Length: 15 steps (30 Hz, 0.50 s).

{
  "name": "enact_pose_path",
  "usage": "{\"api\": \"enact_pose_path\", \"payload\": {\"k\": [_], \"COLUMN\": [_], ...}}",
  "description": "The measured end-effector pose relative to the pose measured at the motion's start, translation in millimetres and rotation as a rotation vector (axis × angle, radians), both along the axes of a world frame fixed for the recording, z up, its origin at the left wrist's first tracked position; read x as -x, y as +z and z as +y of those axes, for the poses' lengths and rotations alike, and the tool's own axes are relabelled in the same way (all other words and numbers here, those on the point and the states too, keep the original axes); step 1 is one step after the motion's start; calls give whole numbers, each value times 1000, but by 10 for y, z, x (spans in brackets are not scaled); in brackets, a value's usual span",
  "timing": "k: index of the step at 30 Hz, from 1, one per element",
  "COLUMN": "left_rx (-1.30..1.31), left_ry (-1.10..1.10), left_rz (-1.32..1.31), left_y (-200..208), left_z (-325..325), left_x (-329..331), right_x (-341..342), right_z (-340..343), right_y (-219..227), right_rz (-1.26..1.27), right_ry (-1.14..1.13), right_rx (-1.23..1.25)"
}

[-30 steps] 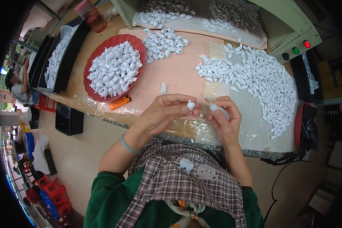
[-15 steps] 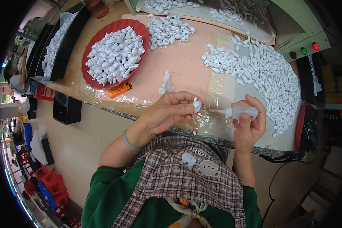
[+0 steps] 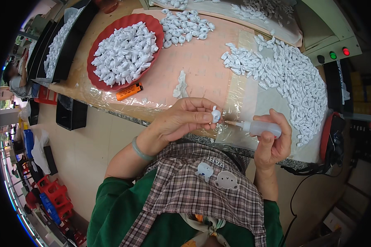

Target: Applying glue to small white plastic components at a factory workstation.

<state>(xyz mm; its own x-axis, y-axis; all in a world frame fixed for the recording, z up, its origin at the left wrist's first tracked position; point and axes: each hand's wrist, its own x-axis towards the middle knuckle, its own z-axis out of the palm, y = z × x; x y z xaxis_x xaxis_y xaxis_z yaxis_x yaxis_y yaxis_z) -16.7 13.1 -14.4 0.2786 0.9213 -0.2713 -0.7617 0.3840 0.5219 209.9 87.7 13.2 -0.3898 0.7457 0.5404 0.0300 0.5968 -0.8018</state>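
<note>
A small white rounded plastic piece with a little stub on top is pinched between the thumb and fingers of my left hand. My right hand is closed round a translucent squeeze bottle. Its thin nozzle points left, with the tip just short of the white piece. Both hands are above the table's near edge. Beyond my left hand lies a crumpled strip of whitish paper on the pink sheet.
A red scalloped bowl heaped with white pieces stands at the left. Behind it lie several rounded white pieces. Small elongated white pieces spread over the right side. An orange cylinder sits by the bowl. A machine housing with lit buttons stands at back right.
My right hand has shifted slightly right and down with the bottle, which now tilts a little more. My left hand still pinches the white piece. The whole view has shifted slightly.
</note>
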Motion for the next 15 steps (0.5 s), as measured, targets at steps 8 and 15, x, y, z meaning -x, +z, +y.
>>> {"api": "enact_pose_path", "payload": {"k": [8, 15], "left_rx": [11, 20], "left_ry": [-9, -10], "left_rz": [15, 5], "left_y": [-16, -24], "left_z": [-12, -16], "left_x": [3, -2], "right_x": [-5, -14], "right_z": [-2, 4], "right_y": [-2, 11], "right_rz": [-22, -53], "right_ry": [12, 26], "right_rx": [-29, -39]}}
